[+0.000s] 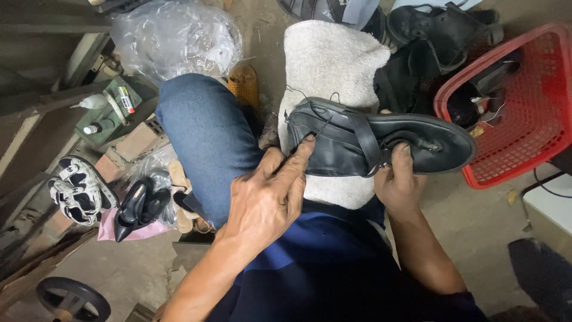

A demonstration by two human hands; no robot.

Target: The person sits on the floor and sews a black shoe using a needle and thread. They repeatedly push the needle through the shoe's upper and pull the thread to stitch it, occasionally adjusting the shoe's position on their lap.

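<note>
Currently, head view: black sandal (381, 140) lies sole-down across a white towel (333, 65) draped over the person's knee, toe pointing at the red basket (524, 119); right hand (396, 182) has its grip clamped on the sandal's mid-section by the straps, thumb on top. Left hand (268, 197) has fingers loosely apart, not closed on anything, index fingertip pressing the sandal's heel end where a thin dark thread (322, 122) runs. Floor to the left carries black high heels (140, 209), white sandals (77, 191) and a clear plastic bag (176, 36); more black sandals (441, 27) sit behind the basket.
</note>
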